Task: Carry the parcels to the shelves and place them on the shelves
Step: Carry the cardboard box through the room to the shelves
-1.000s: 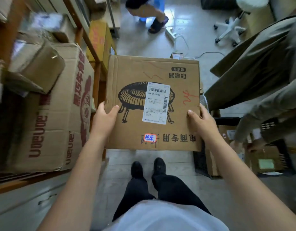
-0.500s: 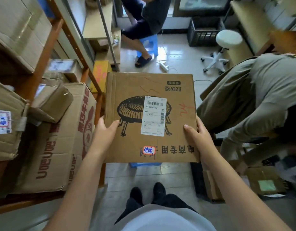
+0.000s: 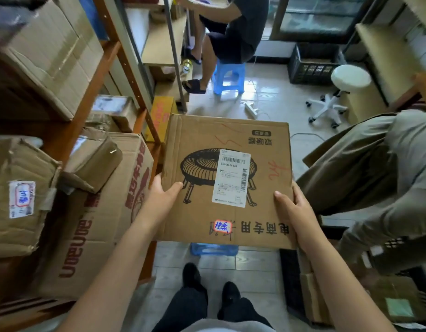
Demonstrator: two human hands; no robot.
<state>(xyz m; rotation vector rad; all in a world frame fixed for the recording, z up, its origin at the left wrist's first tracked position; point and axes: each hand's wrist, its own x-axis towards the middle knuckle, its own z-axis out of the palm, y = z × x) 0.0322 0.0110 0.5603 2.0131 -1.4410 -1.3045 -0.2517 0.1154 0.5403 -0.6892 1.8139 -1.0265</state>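
Observation:
I hold a flat brown cardboard parcel [image 3: 197, 221] level in front of me, above the floor. It bears a black heater drawing, a white shipping label and a small red-edged sticker. My left hand [image 3: 162, 196] grips its left edge, thumb on top. My right hand [image 3: 294, 212] grips its right edge the same way. The orange-framed shelves [image 3: 97, 92] stand close on my left, packed with cardboard boxes, including a large red-printed box [image 3: 106, 224] right beside the parcel.
A person in a khaki coat [image 3: 365, 168] bends over crates and boxes [image 3: 310, 298] at my right. Another person sits on a blue stool [image 3: 228, 76] ahead. A white swivel stool [image 3: 341, 92], a black crate [image 3: 312, 68] and a power strip [image 3: 251, 110] are on the tiled floor.
My view has tilted up, so the parcel sits lower in frame and more of the room ahead and upper shelf boxes show. Both hands keep their grip.

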